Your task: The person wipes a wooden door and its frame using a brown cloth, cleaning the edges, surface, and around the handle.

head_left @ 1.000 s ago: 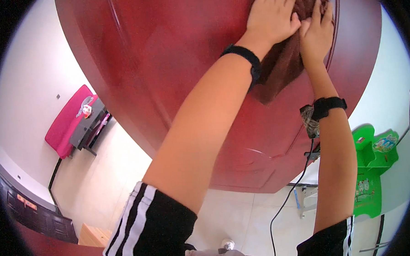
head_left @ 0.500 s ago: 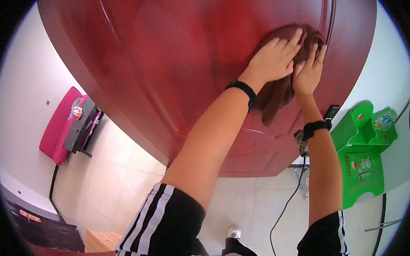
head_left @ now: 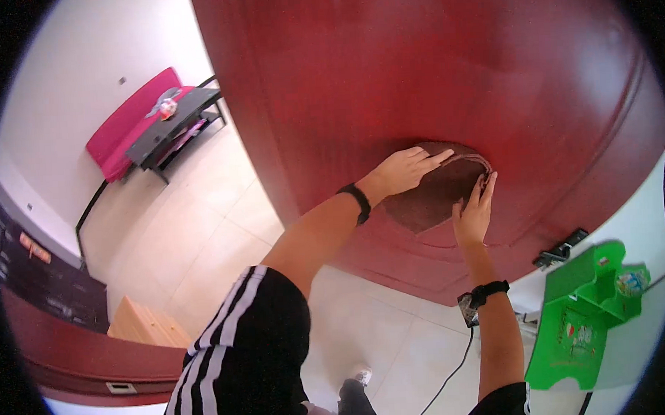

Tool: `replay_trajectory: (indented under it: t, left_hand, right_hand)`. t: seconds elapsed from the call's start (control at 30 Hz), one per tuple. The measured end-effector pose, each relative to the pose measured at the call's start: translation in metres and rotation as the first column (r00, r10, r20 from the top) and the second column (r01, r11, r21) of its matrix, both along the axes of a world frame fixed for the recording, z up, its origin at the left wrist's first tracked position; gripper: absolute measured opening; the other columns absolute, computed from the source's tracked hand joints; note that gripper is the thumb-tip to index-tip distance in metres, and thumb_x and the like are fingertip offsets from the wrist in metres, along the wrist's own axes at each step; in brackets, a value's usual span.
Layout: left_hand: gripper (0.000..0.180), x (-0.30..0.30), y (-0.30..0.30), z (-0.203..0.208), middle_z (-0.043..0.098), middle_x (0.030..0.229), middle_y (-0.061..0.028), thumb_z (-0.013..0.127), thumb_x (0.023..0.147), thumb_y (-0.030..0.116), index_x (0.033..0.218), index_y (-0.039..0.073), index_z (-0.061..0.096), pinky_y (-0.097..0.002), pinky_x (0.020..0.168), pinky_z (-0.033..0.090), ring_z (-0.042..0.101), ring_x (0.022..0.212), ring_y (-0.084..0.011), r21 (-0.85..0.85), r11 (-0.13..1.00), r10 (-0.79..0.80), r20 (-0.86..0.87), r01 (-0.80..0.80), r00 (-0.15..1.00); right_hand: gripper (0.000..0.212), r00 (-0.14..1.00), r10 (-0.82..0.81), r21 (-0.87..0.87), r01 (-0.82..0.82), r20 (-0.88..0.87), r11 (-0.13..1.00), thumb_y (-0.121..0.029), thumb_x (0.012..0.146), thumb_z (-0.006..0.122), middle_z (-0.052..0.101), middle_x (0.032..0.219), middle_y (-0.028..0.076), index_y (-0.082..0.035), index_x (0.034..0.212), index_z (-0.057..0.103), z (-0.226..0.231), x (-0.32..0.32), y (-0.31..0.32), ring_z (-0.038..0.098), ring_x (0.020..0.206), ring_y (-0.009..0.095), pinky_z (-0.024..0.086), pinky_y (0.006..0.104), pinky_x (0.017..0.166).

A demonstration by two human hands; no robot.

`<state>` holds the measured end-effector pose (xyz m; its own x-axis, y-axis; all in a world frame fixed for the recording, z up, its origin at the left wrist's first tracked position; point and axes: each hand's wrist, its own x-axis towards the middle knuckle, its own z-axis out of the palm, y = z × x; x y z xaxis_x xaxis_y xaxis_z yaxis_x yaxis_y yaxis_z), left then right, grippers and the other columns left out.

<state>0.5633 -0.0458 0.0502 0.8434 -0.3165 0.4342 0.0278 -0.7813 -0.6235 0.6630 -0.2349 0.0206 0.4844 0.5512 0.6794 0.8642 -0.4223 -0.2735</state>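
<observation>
A dark brown cloth (head_left: 437,197) is spread against the reddish-brown door panel (head_left: 386,72), its upper right edge folded over. My left hand (head_left: 407,169) holds the cloth's upper left part against the door, fingers stretched to the right over it. At the right edge, my right hand (head_left: 475,214) has the folded border between its fingers and thumb, fingers pointing up. Black bands circle both wrists. A small dark device (head_left: 467,310) with a cable hangs by my right wristband.
The door handle (head_left: 561,248) juts out at the lower right, above a green children's desk (head_left: 573,338). Back left are a pink sofa (head_left: 132,131) and a dark low table (head_left: 173,125). A black cable (head_left: 450,377) trails over the pale tiled floor (head_left: 359,317). A door frame (head_left: 94,366) runs at lower left.
In my view the hands and cloth now appear lower and slightly left. The cloth, bunched before, lies flatter with a folded edge, and my hands are farther apart. The view has turned.
</observation>
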Motion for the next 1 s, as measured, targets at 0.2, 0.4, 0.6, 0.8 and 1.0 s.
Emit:
replay_trajectory:
  t: [0.2, 0.4, 0.6, 0.8, 1.0]
  left_hand:
    - [0.057, -0.193, 0.036, 0.008, 0.023, 0.142, -0.0191, 0.055, 0.079, 0.022, 0.126, -0.005, 0.039, -0.0363, 0.086, 0.038, 0.047, 0.092, -0.0282, -0.503, 0.824, 0.352, 0.095, -0.26, 0.931]
    - [0.063, -0.446, 0.028, 0.024, 0.022, 0.14, -0.0245, 0.057, 0.075, 0.015, 0.128, -0.008, 0.034, -0.0421, 0.098, 0.034, 0.04, 0.114, -0.0373, -0.753, 0.522, 0.829, 0.337, -0.401, 0.447]
    - [0.068, -0.618, -0.061, 0.091, 0.014, 0.138, -0.0355, 0.053, 0.078, 0.008, 0.132, -0.015, 0.019, -0.0438, 0.105, 0.022, 0.022, 0.129, -0.0457, -0.745, 0.538, 0.81, 0.587, -0.395, -0.005]
    - [0.069, -0.677, -0.142, 0.202, 0.021, 0.136, -0.035, 0.059, 0.075, 0.026, 0.126, -0.014, 0.035, -0.0521, 0.096, 0.028, 0.03, 0.123, -0.0453, -0.42, 0.377, 0.596, 0.792, -0.825, -0.131]
    - [0.07, -0.706, -0.184, 0.273, 0.006, 0.142, -0.0318, 0.05, 0.08, 0.034, 0.138, 0.001, 0.027, -0.0559, 0.103, 0.013, 0.009, 0.131, -0.0489, -0.475, -0.265, 0.414, 0.73, -0.839, -0.543]
  right_hand:
    - [0.061, 0.845, 0.506, -0.005, -0.515, -0.17, 0.857, -0.001, 0.079, 0.049, 0.014, 0.146, 0.018, 0.004, 0.136, 0.026, 0.019, -0.117, 0.104, 0.034, 0.126, 0.036, 0.038, 0.0374, 0.097]
    - [0.055, 0.32, 0.946, 0.146, -0.935, -0.054, 0.324, 0.002, 0.079, 0.044, 0.027, 0.141, 0.02, 0.002, 0.133, 0.033, 0.081, -0.331, 0.228, 0.034, 0.127, 0.036, 0.035, 0.0372, 0.099]
    - [0.051, -0.226, 0.95, 0.34, -0.895, 0.215, -0.29, 0.005, 0.078, 0.047, 0.035, 0.137, 0.021, 0.003, 0.129, 0.041, 0.169, -0.596, 0.257, 0.039, 0.125, 0.033, 0.034, 0.0353, 0.1]
    - [0.054, -0.516, 0.746, 0.595, -0.463, 0.422, -0.657, 0.0, 0.079, 0.049, 0.031, 0.139, 0.023, 0.006, 0.131, 0.036, 0.253, -0.77, 0.201, 0.033, 0.128, 0.034, 0.03, 0.0376, 0.102]
    - [0.053, -0.546, 0.66, 0.605, -0.314, 0.515, -0.732, -0.016, 0.086, 0.042, 0.026, 0.141, 0.021, 0.003, 0.134, 0.03, 0.343, -0.856, 0.123, 0.029, 0.128, 0.035, 0.026, 0.0399, 0.104]
